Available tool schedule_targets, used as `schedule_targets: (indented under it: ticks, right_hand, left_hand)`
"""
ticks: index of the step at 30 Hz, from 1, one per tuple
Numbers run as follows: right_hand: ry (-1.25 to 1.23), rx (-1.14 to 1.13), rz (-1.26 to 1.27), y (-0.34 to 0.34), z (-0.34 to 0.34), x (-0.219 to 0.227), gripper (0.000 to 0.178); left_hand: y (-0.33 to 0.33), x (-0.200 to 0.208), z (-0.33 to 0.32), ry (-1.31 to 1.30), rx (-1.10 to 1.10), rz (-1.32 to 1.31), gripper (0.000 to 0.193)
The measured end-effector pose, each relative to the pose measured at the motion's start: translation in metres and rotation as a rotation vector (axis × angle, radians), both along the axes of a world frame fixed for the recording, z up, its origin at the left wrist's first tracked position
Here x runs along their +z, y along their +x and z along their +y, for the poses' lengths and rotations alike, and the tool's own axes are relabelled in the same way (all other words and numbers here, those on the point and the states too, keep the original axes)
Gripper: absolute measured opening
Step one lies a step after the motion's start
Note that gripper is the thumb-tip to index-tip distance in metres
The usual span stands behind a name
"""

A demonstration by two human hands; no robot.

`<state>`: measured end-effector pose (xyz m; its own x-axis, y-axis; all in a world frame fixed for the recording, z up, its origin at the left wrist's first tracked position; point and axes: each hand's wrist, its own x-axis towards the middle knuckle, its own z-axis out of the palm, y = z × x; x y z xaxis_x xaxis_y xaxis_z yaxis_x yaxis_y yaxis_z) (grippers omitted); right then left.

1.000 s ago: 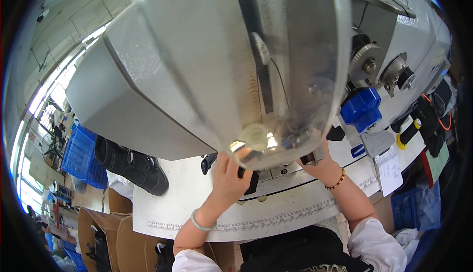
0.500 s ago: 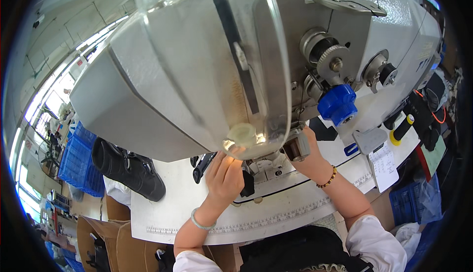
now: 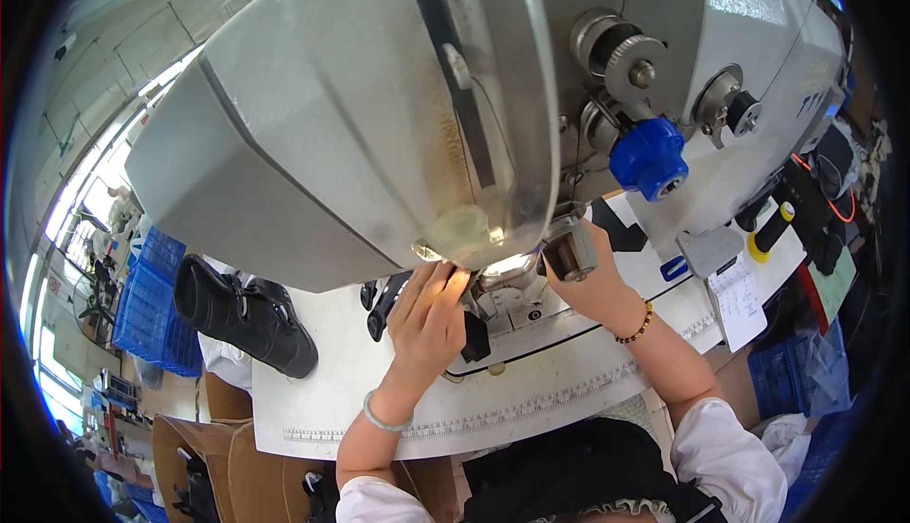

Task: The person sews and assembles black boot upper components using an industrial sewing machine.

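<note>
A large grey sewing machine head [image 3: 284,153] fills the upper middle, with a clear curved guard in front of it. Beside the lit needle area, my left hand [image 3: 428,324] has its fingers stretched forward, the tips partly hidden by the machine. A black piece of material [image 3: 475,337] shows from under its palm side. My right hand [image 3: 602,281] reaches to the other side of the metal presser area [image 3: 512,300]; its fingers are hidden behind a metal fitting [image 3: 571,250]. Whether it holds anything does not show.
A black boot [image 3: 248,319] lies on the white table [image 3: 370,419] at left. A blue knob [image 3: 649,159] juts from the machine. On the right are a notepad [image 3: 737,305] and a black-and-yellow thread spool [image 3: 773,232]. Blue crates [image 3: 152,305] and cardboard boxes [image 3: 197,442] stand around the table.
The view has shifted slightly, and the machine head appears higher. My left hand's fingers look straighter and more spread; the right hand stays behind the metal fitting.
</note>
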<state>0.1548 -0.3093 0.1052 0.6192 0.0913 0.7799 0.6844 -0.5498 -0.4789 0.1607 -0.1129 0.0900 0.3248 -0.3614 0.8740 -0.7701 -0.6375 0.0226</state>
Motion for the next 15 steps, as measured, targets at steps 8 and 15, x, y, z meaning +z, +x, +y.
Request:
schedule_targets:
  ticks: [8, 15]
  right_hand:
    - [-0.004, 0.018, 0.003, -0.004, 0.001, 0.003, 0.022]
    - [-0.098, -0.010, -0.052, 0.004, 0.002, -0.013, 0.019]
  left_hand:
    - [-0.004, 0.002, -0.003, 0.042, 0.026, -0.056, 0.028]
    - [-0.008, 0.006, -0.006, 0.054, 0.053, -0.048, 0.030]
